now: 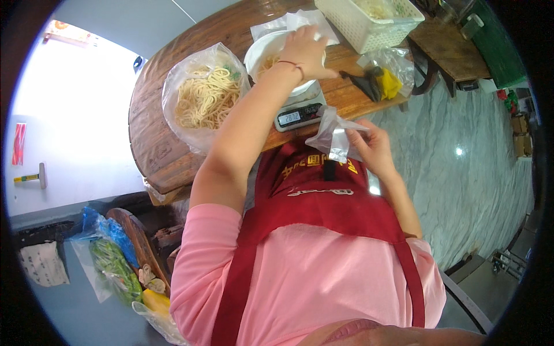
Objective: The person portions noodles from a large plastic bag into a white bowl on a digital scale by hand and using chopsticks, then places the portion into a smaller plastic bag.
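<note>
My left hand (305, 54) reaches over a white bowl (253, 56), its fingers spread and nothing visible in them. Some noodles (269, 64) show in the bowl beside my wrist; my hand and forearm hide much of the inside. The bowl sits on a digital kitchen scale (303, 113) with its display lit. Left of the bowl, a large clear plastic bag (171, 86) lies open, full of thick pale noodles (207, 99). Close to my apron, my right hand (372, 145) pinches a small clear plastic bag (331, 129) by its edge.
All this rests on a wooden table (151, 129) with a rounded left end. A white plastic basket (368, 34) holding bagged food stands at the back right. Nearer are a black-and-yellow bundle (383, 84) and clear plastic. Bagged green vegetables (114, 268) lie at lower left.
</note>
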Tool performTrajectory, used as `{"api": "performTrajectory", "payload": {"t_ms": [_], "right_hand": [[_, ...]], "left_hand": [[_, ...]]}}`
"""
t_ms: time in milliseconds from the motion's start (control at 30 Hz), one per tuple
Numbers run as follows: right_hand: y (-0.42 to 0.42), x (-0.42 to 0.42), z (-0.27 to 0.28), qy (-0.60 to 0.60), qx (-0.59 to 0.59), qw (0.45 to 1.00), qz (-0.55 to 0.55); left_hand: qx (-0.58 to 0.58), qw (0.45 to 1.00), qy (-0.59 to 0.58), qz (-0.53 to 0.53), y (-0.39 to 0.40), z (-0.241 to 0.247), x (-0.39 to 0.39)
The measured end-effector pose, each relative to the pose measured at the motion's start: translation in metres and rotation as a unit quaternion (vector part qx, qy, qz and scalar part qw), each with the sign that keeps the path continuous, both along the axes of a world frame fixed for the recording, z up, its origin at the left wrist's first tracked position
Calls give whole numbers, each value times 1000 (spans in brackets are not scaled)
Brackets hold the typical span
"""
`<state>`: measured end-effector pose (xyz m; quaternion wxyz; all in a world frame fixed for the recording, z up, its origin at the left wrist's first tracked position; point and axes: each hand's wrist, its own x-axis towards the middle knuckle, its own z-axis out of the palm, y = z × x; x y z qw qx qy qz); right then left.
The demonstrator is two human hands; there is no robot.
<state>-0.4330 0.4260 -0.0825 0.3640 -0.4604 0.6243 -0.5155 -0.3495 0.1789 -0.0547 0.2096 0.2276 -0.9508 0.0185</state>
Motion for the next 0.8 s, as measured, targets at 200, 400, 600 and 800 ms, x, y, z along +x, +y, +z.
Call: {"api": "performTrajectory", "payload": {"t_ms": [200,400,600,800], "right_hand": [[4,6,5,15,14,1000,1],[3,-6,-3,13,-13,999,-29],[-4,-7,-3,-165,9,986,-29],[-7,2,2,-254,38,964,-66]], "left_hand": [[41,995,8,89,-8,-4,-20],[-62,957,244,146,6,1,34],[389,898,143,-150,89,25,74],[499,845,141,-131,104,11,80]]}}
